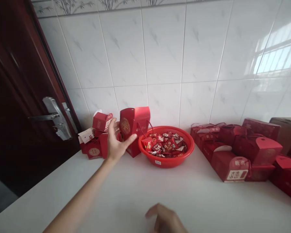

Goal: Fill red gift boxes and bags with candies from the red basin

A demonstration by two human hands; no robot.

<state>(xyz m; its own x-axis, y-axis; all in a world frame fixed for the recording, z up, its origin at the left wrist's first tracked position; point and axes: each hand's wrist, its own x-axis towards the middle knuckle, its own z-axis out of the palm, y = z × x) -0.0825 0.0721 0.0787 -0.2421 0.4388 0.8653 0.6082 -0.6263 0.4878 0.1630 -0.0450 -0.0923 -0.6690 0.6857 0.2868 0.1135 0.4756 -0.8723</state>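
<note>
My left hand (117, 144) is open, thumb and fingers spread, in front of the red boxes at the left; nothing is visibly gripped. Its thumb overlaps a tall red box (129, 129) with a raised lid and a cord handle; contact cannot be made out. Beside that box stands a red plastic basket (166, 163) full of red-wrapped sweets (168, 145). Near the bottom edge, my right hand (163, 216) is blurred, its fingers loosely bent and apart, holding nothing visible over the white tabletop (126, 194).
Smaller red boxes (94, 149) are piled at the left by the wall. Many red gift boxes (223, 161) are stacked at the right, with a brown carton (285, 132) behind them. A dark door (19, 81) with a metal handle is at the left, beside the tiled wall (162, 48).
</note>
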